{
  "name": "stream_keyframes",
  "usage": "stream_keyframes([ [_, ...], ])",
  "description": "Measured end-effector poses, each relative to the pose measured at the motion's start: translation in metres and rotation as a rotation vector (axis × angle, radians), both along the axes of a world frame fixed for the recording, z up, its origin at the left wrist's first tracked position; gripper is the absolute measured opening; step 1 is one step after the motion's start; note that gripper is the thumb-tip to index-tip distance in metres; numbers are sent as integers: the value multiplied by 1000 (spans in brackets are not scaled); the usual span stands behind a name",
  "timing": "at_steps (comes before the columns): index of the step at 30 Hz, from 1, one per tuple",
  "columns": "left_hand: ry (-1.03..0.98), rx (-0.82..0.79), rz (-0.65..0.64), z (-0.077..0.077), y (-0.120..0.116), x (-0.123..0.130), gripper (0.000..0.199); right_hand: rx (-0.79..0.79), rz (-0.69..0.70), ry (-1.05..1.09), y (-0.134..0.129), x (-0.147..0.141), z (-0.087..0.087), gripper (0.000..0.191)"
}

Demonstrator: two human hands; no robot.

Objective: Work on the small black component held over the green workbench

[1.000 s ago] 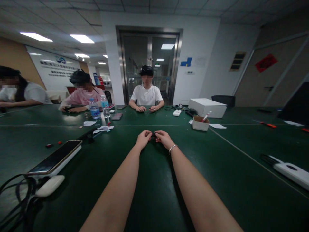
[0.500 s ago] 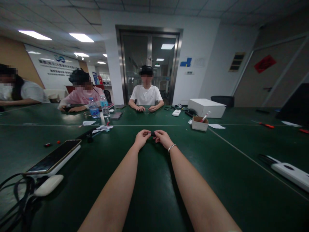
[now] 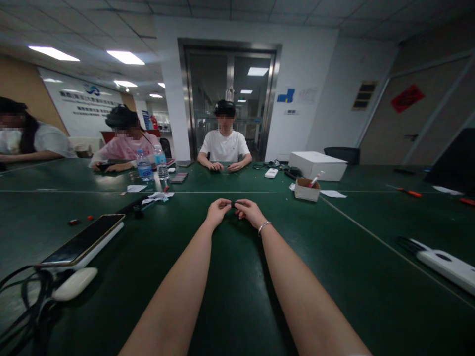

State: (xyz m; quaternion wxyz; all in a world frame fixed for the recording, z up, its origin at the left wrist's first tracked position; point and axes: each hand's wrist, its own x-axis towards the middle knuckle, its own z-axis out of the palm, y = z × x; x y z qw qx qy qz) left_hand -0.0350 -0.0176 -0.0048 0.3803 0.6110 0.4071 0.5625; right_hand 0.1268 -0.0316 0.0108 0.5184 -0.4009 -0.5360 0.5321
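Near the middle of the green table (image 3: 237, 277), a small dark object (image 3: 233, 204) is pinched between my two hands. My left hand (image 3: 218, 211) grips its left end with thumb and fingertips. On its right end are the thumb and forefinger of my right hand (image 3: 251, 212), the other fingers curled below. My fingertips cover most of the object, so its shape cannot be made out. A silver bracelet (image 3: 264, 227) circles my right wrist.
A phone (image 3: 85, 240) on a white box and cables (image 3: 33, 296) are at left. Ahead stand water bottles (image 3: 144, 168) and a small open box (image 3: 307, 190). A white device (image 3: 447, 264) lies right. Three people sit around the table.
My right fingertips have shifted slightly to the left along the dark object, and less of it shows. My left hand is almost still.
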Motion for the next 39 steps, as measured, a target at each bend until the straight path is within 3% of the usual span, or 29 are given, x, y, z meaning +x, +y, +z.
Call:
stream_keyframes([
  [3,-15,-12,-3,0,0,-1,20,-1,-1,-17,0,0,0,28],
  [9,-24,-14,-5,2,-2,0,22,-11,9,-14,4,-1,-3,19],
  [16,-45,-17,-12,-1,1,-1,20,-6,-9,-17,3,-1,-1,25],
  [31,-56,-37,-27,-2,2,0,23,-21,-16,-25,2,-2,1,14],
  [35,-105,-74,-28,1,-2,0,25,-14,-27,6,1,-1,1,29],
  [39,-123,-93,-33,4,-6,1,26,0,-18,0,1,-1,-1,25],
])
